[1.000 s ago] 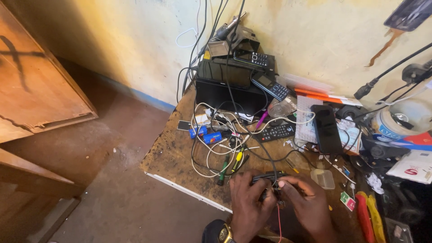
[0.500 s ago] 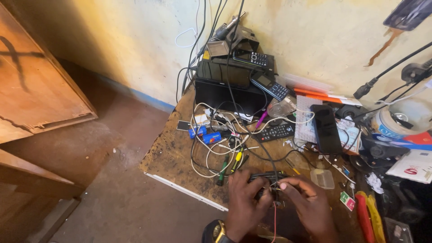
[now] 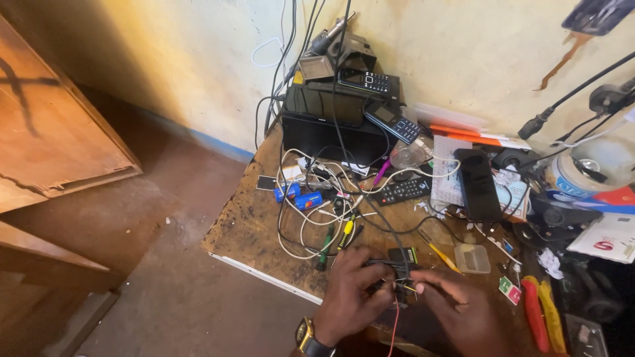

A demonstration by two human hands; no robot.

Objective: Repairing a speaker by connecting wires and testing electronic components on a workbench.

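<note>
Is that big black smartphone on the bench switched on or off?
It appears off: the black smartphone lies flat on a white notepad, its screen dark all over. A sleeping screen would look the same.

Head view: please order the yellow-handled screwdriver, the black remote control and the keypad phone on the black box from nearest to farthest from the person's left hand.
From the left hand:
1. Yellow-handled screwdriver, just beyond the hand, among the white cables.
2. Black remote control, farther back and to the right, at mid-table.
3. Keypad phone, farthest, lying on top of the black box by the wall.
</note>
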